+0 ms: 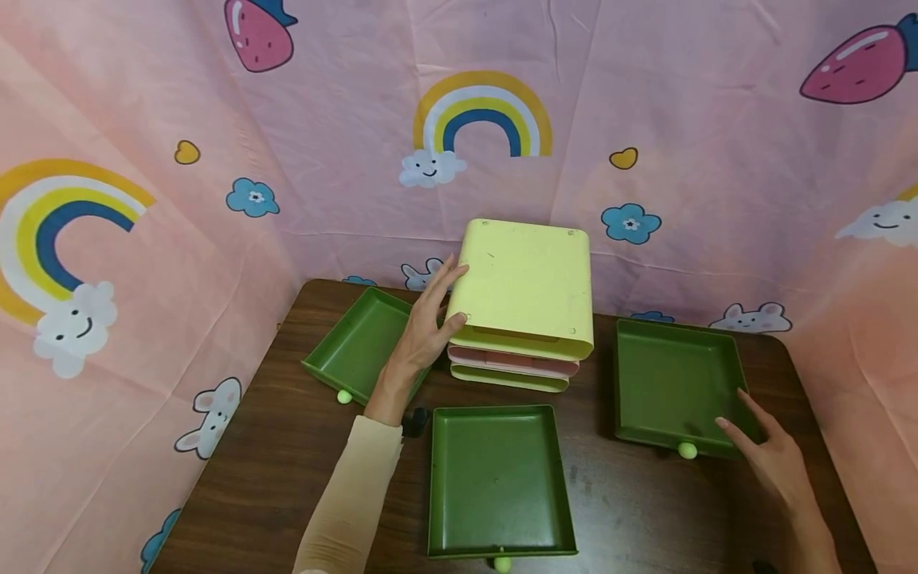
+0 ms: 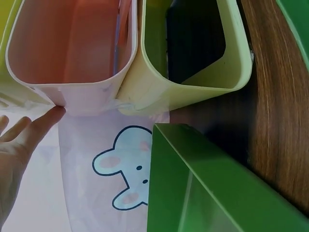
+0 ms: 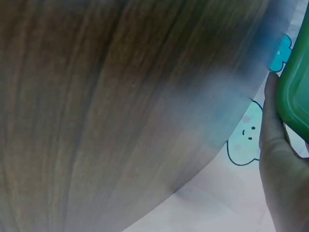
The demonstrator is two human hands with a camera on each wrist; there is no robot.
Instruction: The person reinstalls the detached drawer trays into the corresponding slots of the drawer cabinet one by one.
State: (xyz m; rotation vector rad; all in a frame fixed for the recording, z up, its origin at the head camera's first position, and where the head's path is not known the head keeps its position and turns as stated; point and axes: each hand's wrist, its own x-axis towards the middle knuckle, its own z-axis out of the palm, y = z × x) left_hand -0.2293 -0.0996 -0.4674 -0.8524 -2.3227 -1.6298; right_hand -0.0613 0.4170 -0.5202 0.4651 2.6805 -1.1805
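Your left hand point(image 1: 423, 339) is on the left side wall of the pale yellow plastic drawer cabinet point(image 1: 523, 287) at table centre-rear. Fingers are nearly straight against the wall, thumb at the front corner: flat contact, not a grip. The left wrist view shows a fingertip point(image 2: 53, 113) touching the rim of the pink middle frame point(image 2: 72, 53), with the yellow-green bottom frame point(image 2: 193, 53) beside it. Both slots are empty.

Your right hand point(image 1: 770, 454) is on the dark green plastic drawer tray at right point(image 1: 674, 383), at the tray's 4 o'clock corner. Fingers are spread over the rim. In the right wrist view they lie along the tray's edge point(image 3: 297, 96), but that view is blurred, so I can't tell if they are curled under it.

That right tray lies at 3 o'clock from the cabinet, long axis running front to back, pale green knob point(image 1: 687, 450) toward you. The right hand is the nearer one.

There are two more green trays: one at the cabinet's 6 o'clock point(image 1: 495, 478), one at 9 o'clock point(image 1: 358, 343), tilted and just behind your left wrist. All sit on the dark wood table point(image 1: 287, 446).
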